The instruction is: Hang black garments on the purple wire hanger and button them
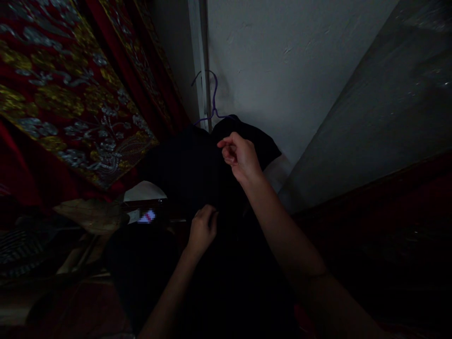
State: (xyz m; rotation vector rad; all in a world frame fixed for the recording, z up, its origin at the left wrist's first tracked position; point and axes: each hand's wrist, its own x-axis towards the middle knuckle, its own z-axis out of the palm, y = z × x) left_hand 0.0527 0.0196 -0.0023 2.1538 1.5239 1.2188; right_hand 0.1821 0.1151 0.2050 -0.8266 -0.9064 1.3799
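A black short-sleeved shirt (187, 165) hangs in front of me on a thin purple hanger (214, 96). Low on the shirt's front, my left hand (204, 228) is closed, its thumb and fingers pinched at the dark cloth. Higher up, near the collar, my right hand (240, 155) is raised in front of the shirt with its fingers curled and the index finger bent toward the thumb. Whatever the right fingers may hold is too small or dark to make out. The shirt's lower part merges into shadow.
Red cloth (88, 94) with gold and silver sequin embroidery hangs at the left. Behind the hanger, a narrow pale post (199, 47) runs beside a grey wall (275, 61). Dim clutter, with a striped item (21, 252), lies at lower left.
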